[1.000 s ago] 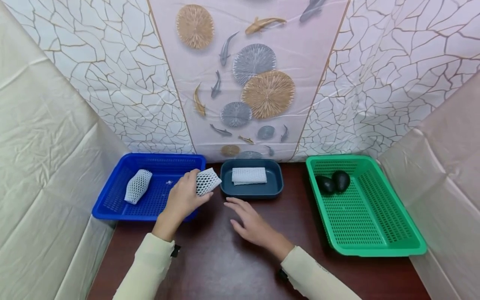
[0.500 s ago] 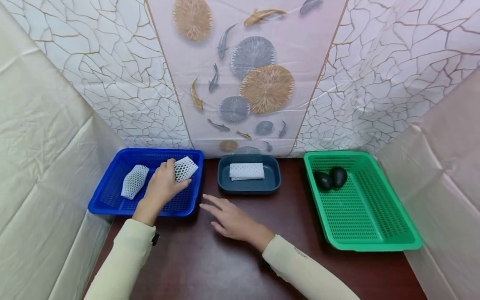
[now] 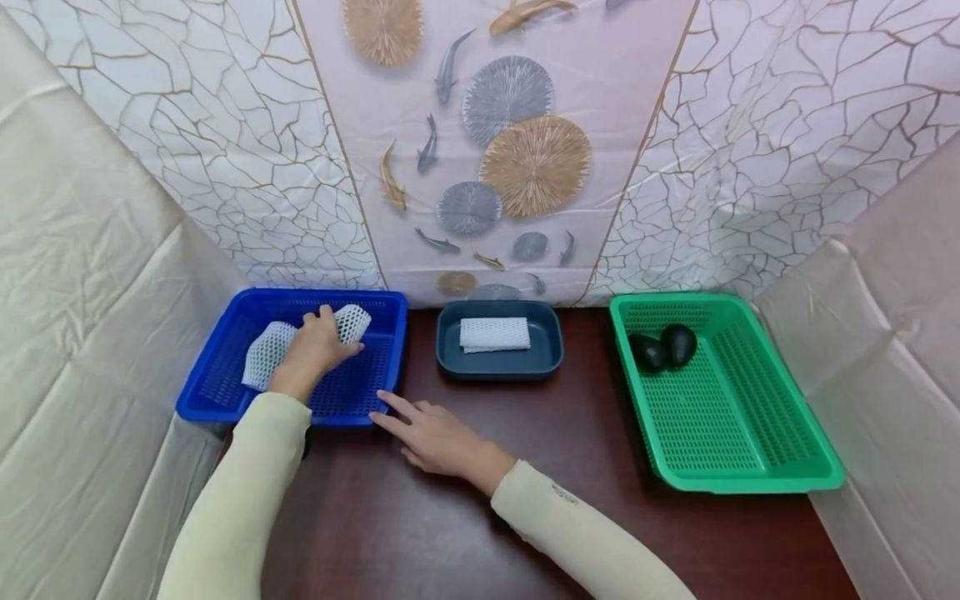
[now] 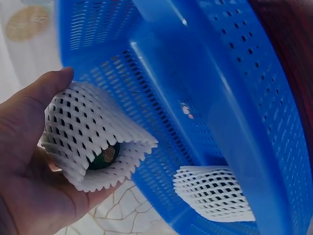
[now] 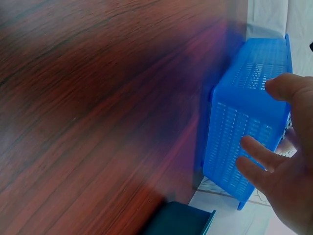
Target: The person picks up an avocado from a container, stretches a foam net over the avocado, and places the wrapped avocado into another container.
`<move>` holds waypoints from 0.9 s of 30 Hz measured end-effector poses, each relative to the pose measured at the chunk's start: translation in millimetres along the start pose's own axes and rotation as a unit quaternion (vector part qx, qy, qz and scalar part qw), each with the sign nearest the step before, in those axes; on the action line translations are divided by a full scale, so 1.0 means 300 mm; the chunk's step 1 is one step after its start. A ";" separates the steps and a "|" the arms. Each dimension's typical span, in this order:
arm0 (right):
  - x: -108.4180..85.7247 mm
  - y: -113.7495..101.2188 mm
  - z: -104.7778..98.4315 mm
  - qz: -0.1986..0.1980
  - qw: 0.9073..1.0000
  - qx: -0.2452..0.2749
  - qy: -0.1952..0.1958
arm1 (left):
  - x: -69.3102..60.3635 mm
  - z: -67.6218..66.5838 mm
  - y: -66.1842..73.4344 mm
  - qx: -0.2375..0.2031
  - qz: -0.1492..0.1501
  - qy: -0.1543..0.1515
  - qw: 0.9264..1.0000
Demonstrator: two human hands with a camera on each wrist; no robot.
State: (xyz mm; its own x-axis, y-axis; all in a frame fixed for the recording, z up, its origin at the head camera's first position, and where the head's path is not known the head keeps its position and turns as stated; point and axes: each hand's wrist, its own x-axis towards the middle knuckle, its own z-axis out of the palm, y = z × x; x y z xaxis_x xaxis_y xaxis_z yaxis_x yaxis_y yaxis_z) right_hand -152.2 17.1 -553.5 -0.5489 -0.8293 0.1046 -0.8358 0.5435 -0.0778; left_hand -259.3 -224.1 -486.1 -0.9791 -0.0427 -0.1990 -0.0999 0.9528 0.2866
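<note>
My left hand (image 3: 313, 348) grips an avocado in a white foam net (image 4: 83, 129) inside the blue basket (image 3: 400, 350). The left wrist view shows the dark green stem end of the avocado (image 4: 105, 155) through the net's mouth. Another white foam net (image 3: 264, 357), bulging around something hidden, lies at the basket's left, partly behind my left hand. My right hand (image 3: 438, 437) has its fingers spread at the basket's front right corner; whether they touch the rim I cannot tell.
A dark teal tray (image 3: 498, 372) with flat white foam nets (image 3: 494, 333) stands at the back middle. The green basket (image 3: 750, 483) on the right holds two dark avocados (image 3: 678, 345). A patterned cloth wall (image 3: 517, 250) rises behind the brown table (image 3: 420, 533).
My left hand has carried the netted avocado leftward from beside the teal tray into the blue basket. My right hand has moved left to the basket's front corner.
</note>
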 end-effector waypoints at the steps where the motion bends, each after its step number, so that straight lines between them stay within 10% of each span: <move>1: 0.006 -0.001 0.001 0.000 1.000 -0.007 -0.004 | 0.011 0.000 0.001 0.007 -0.006 -0.003 1.000; 22: 0.036 -0.004 0.015 0.005 0.998 0.037 -0.056 | 0.100 0.045 -0.122 0.008 -0.098 -0.028 0.995; 27: 0.032 -0.004 0.016 0.007 0.998 0.041 -0.053 | 0.111 0.054 -0.156 0.038 -0.072 -0.018 0.996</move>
State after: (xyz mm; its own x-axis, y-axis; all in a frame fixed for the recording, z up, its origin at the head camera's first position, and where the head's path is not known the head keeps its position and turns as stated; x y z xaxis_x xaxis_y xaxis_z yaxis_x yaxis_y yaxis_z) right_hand -156.5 7.8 -557.1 -0.5527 -0.8334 -0.0026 -0.8224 0.5459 -0.1603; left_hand -284.3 -265.3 -521.3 -0.9484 -0.1717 -0.2667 -0.2241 0.9577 0.1803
